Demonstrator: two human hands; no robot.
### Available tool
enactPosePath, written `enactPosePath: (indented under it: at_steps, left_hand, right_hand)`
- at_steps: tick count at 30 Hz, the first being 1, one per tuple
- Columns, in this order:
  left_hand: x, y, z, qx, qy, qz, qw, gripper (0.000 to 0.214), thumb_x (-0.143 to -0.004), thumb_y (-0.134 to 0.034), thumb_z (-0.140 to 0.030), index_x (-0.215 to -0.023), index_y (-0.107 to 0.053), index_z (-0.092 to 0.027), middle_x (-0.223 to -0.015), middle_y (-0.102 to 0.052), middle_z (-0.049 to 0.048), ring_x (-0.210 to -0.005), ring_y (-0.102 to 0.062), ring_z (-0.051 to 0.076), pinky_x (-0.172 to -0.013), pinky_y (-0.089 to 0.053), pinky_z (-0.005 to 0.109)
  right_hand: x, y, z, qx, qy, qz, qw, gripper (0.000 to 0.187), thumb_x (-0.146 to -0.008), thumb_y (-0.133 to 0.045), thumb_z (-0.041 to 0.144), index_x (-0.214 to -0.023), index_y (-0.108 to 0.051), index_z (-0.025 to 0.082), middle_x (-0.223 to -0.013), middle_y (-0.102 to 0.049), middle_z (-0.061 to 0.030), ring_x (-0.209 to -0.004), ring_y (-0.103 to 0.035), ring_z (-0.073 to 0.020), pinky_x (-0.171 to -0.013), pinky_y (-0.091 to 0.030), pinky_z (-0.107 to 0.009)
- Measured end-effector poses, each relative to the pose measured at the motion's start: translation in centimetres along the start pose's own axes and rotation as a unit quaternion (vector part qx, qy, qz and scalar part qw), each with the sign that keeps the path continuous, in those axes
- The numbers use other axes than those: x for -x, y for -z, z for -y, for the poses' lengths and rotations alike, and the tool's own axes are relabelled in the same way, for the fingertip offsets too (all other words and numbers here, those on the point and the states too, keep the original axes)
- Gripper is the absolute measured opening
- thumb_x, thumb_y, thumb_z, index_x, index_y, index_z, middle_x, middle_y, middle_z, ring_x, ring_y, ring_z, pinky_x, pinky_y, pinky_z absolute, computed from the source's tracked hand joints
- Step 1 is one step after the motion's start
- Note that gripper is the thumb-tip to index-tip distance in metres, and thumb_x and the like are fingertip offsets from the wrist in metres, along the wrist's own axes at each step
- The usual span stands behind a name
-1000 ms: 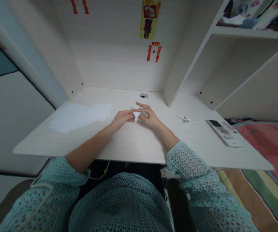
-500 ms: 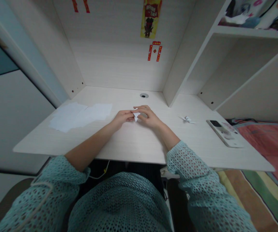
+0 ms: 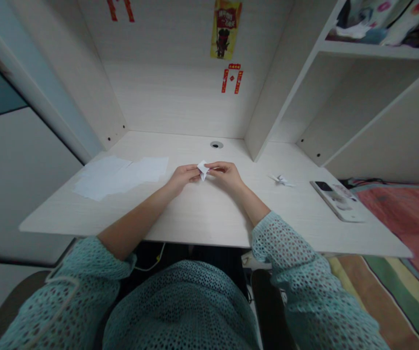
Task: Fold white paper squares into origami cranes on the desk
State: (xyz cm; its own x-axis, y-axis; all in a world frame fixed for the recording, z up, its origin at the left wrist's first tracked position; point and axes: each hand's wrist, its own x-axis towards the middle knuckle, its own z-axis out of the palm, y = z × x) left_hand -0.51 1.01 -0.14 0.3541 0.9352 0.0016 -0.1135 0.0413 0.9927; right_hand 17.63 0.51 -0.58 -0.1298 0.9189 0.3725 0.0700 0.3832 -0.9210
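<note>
A small folded piece of white paper point(image 3: 202, 169) is held between both hands just above the middle of the pale wooden desk point(image 3: 202, 214). My left hand point(image 3: 182, 177) pinches its left side with curled fingers. My right hand point(image 3: 227, 175) pinches its right side, fingers drawn together. Both forearms reach out from teal knitted sleeves.
Loose white paper sheets point(image 3: 118, 176) lie at the desk's left. A small folded paper figure point(image 3: 281, 180) rests to the right, and a phone point(image 3: 337, 200) lies near the right edge. A cable hole point(image 3: 216, 144) sits at the back; a shelf divider point(image 3: 275, 92) rises right.
My right hand's fingers, spread over the paper a second ago, have closed into a pinch. The folded paper has tipped up slightly between the hands.
</note>
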Motion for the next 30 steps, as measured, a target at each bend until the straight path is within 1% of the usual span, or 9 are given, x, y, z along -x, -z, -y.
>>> enactPosePath:
  at_steps: [4, 8, 10, 13, 15, 20, 24, 27, 30]
  left_hand:
    - [-0.1, 0.1, 0.2, -0.009, -0.010, 0.008, 1.000, 0.040, -0.062, -0.074, -0.039, -0.092, -0.070, -0.015, -0.092, -0.069, 0.0081, -0.080, -0.060, 0.016, -0.078, -0.044, 0.029]
    - [-0.2, 0.0, 0.3, -0.029, -0.016, 0.012, 0.999, 0.041, -0.063, -0.073, -0.040, -0.094, -0.068, -0.014, -0.091, -0.068, 0.0076, -0.077, -0.060, 0.014, -0.075, -0.045, 0.028]
    - [-0.1, -0.1, 0.3, -0.059, -0.032, 0.016, 0.998, 0.041, -0.063, -0.073, -0.040, -0.094, -0.067, -0.013, -0.085, -0.068, 0.0065, -0.073, -0.061, 0.014, -0.073, -0.046, 0.027]
    - [0.0, -0.2, 0.1, -0.139, -0.071, 0.005, 0.988, 0.039, -0.065, -0.072, -0.041, -0.091, -0.066, -0.013, -0.074, -0.067, 0.0034, -0.066, -0.060, 0.013, -0.067, -0.045, 0.025]
    - [0.2, -0.3, -0.1, -0.172, -0.089, -0.004, 0.981, 0.037, -0.066, -0.070, -0.042, -0.089, -0.066, -0.013, -0.070, -0.066, 0.0023, -0.064, -0.059, 0.013, -0.063, -0.043, 0.024]
    - [0.1, -0.4, -0.1, -0.162, -0.103, -0.017, 0.981, 0.038, -0.069, -0.066, -0.048, -0.087, -0.067, -0.014, -0.078, -0.068, 0.0053, -0.068, -0.060, 0.014, -0.062, -0.044, 0.023]
    - [-0.2, -0.1, 0.2, -0.171, -0.111, -0.056, 0.977, 0.037, -0.072, -0.063, -0.050, -0.085, -0.069, -0.015, -0.084, -0.070, 0.0065, -0.073, -0.061, 0.014, -0.064, -0.045, 0.023]
    - [-0.4, 0.1, 0.4, -0.178, -0.116, -0.075, 0.974, 0.036, -0.071, -0.064, -0.048, -0.084, -0.070, -0.015, -0.083, -0.070, 0.0063, -0.072, -0.061, 0.014, -0.063, -0.045, 0.022]
    - [-0.4, 0.1, 0.5, -0.179, -0.102, -0.069, 0.976, 0.037, -0.069, -0.066, -0.048, -0.083, -0.071, -0.015, -0.078, -0.071, 0.0063, -0.067, -0.061, 0.014, -0.060, -0.045, 0.023]
  right_hand:
    - [-0.1, 0.0, -0.1, -0.050, -0.039, 0.007, 0.998, 0.032, -0.056, -0.079, 0.039, -0.082, -0.074, 0.021, -0.086, -0.073, -0.0058, -0.077, -0.065, -0.0171, -0.078, -0.049, -0.034]
    - [-0.1, 0.1, 0.0, -0.075, -0.063, 0.012, 0.995, 0.031, -0.054, -0.080, 0.039, -0.079, -0.074, 0.020, -0.082, -0.073, -0.0049, -0.071, -0.063, -0.0145, -0.074, -0.048, -0.031]
    - [0.0, 0.0, 0.1, -0.086, -0.079, 0.010, 0.993, 0.030, -0.053, -0.080, 0.039, -0.075, -0.074, 0.019, -0.077, -0.072, -0.0043, -0.066, -0.061, -0.0132, -0.071, -0.046, -0.029]
    - [0.0, -0.4, 0.1, -0.098, -0.109, -0.022, 0.989, 0.032, -0.048, -0.082, 0.040, -0.070, -0.073, 0.018, -0.071, -0.071, -0.0035, -0.062, -0.059, -0.0123, -0.067, -0.045, -0.028]
    - [0.0, -0.6, 0.2, -0.095, -0.121, -0.048, 0.987, 0.034, -0.047, -0.082, 0.042, -0.069, -0.073, 0.018, -0.071, -0.071, -0.0036, -0.062, -0.058, -0.0123, -0.065, -0.044, -0.028]
    - [0.1, -0.9, 0.4, -0.081, -0.125, -0.075, 0.986, 0.036, -0.049, -0.081, 0.046, -0.071, -0.073, 0.018, -0.073, -0.071, -0.0045, -0.064, -0.058, -0.0129, -0.063, -0.043, -0.027]
    - [0.1, -0.9, 0.6, -0.063, -0.109, -0.072, 0.989, 0.037, -0.049, -0.080, 0.046, -0.071, -0.073, 0.017, -0.074, -0.071, -0.0054, -0.064, -0.059, -0.0139, -0.063, -0.044, -0.028]
    - [0.1, -1.0, 0.7, -0.062, -0.105, -0.078, 0.989, 0.038, -0.047, -0.081, 0.046, -0.068, -0.071, 0.016, -0.070, -0.070, -0.0051, -0.061, -0.058, -0.0133, -0.061, -0.044, -0.027]
    - [0.1, -1.1, 0.7, -0.072, -0.109, -0.091, 0.987, 0.040, -0.046, -0.082, 0.045, -0.071, -0.070, 0.016, -0.068, -0.069, -0.0042, -0.059, -0.057, -0.0119, -0.060, -0.044, -0.026]
